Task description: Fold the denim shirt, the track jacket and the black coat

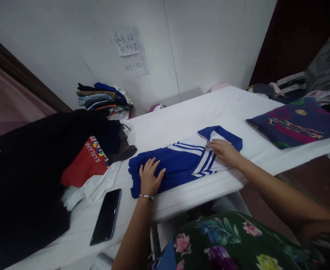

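The left hand (149,177) lies flat, fingers spread, on the blue end of the folded blue-and-white shirt (181,163) at the middle of the white table (181,116). The right hand (223,150) presses flat near its collar, gripping nothing. A phone (106,216) lies at 7 o'clock of the shirt.

One head-worn camera looks forward and down, close over the white table (181,120).
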